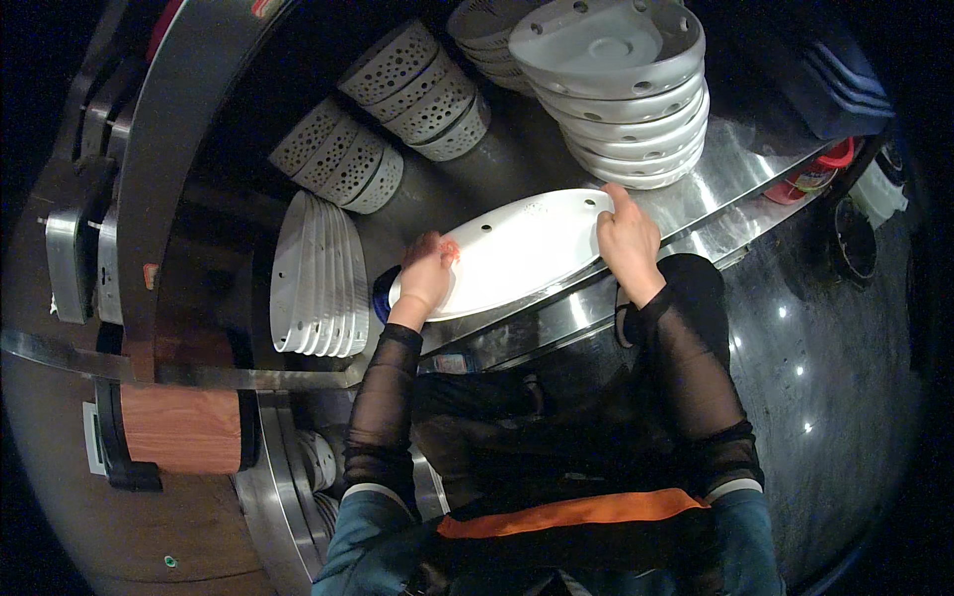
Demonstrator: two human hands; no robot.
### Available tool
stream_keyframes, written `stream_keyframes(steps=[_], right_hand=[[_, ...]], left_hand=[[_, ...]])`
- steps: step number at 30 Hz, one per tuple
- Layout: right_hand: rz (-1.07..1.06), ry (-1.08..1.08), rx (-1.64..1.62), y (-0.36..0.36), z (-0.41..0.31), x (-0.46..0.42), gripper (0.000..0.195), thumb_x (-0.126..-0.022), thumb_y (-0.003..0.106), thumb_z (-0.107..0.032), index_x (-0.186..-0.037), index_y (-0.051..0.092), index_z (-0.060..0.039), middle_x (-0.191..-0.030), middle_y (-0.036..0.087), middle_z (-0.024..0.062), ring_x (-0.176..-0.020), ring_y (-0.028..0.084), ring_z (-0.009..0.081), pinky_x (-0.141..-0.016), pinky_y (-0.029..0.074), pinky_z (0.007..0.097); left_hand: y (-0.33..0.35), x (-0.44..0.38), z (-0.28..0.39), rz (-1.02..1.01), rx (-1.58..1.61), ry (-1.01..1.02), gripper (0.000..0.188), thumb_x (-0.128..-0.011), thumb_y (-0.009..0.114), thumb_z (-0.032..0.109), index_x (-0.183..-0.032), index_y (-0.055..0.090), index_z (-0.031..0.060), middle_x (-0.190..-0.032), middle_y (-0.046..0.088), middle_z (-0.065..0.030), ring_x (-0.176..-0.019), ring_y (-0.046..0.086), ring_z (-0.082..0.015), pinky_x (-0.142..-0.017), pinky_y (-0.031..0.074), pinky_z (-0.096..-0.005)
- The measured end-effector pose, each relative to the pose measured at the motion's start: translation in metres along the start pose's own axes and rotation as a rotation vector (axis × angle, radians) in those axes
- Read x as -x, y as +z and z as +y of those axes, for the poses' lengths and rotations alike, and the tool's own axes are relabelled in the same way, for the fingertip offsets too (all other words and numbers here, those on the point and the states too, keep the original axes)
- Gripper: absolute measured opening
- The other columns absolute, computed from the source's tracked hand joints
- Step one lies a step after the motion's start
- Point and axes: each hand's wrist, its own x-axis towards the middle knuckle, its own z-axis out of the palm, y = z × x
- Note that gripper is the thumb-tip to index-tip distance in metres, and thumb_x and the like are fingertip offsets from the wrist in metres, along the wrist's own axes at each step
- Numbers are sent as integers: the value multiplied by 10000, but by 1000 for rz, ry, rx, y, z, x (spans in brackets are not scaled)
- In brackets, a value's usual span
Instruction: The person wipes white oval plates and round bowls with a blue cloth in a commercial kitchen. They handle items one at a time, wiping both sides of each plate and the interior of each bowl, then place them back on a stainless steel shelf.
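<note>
A white oval dish [522, 249] with small holes near its rim is held between both my hands, over the front of the metal shelf [507, 160]. My left hand [427, 276] grips its left end, beside a red marking on the dish. At the other end, my right hand [628, 235] has its fingers closed over the rim. Part of a dark blue object [383, 293] shows behind my left hand; what it is I cannot tell. Just left of that hand stands a nested row of white oval dishes [320, 276]. Beyond my right hand rises a stack of white bowls with holes [633, 127].
Perforated white bowls [335, 156] stand in stacks at the back, with another such stack [440, 104] alongside. Dark blue bins [842, 89] and a red container [812, 175] are at right. A wood-grain box [181, 428] sits at lower left. The dark floor [805, 335] reflects lights.
</note>
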Motion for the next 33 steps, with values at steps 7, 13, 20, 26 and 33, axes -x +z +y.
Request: stream_keyframes(steps=[7, 13, 20, 26, 33], right_hand=[[71, -134, -4, 8, 18, -5, 263, -790, 528, -52, -1013, 660, -5, -793, 636, 220, -867, 566, 386, -833, 426, 498], [119, -99, 0, 16, 16, -6, 243, -800, 528, -58, -993, 665, -4, -797, 626, 195, -885, 561, 369, -822, 416, 486], [71, -81, 11, 17, 16, -9, 215, -810, 520, -63, -964, 664, -26, -819, 623, 193, -889, 561, 360, -825, 401, 460], [95, -89, 28, 14, 16, -10, 215, -813, 515, -74, -962, 664, -30, -798, 626, 200, -866, 575, 372, -823, 405, 476], [127, -92, 42, 21, 19, -11, 232, -817, 515, -87, -985, 667, -36, -808, 636, 218, -846, 591, 386, -830, 419, 482]], left_hand=[[-16, -4, 2, -113, 126, 114, 236, -917, 574, 218, -1071, 543, 42, -1104, 600, -193, -1071, 571, -383, -898, 458, -473], [11, -14, -44, -164, 325, 208, 303, -939, 554, 304, -1080, 537, 36, -1129, 600, -222, -1053, 587, -394, -900, 472, -448], [43, -23, -78, -95, 276, 296, 343, -908, 604, 388, -1027, 585, 67, -1069, 650, -174, -988, 631, -361, -839, 498, -420], [31, -20, -45, -77, 500, 134, 274, -874, 674, 333, -975, 624, 83, -991, 692, -120, -894, 673, -292, -797, 514, -373], [-19, -19, -12, -276, 551, 14, 258, -914, 671, 265, -1025, 627, 35, -972, 672, -44, -912, 610, -144, -844, 475, -286]])
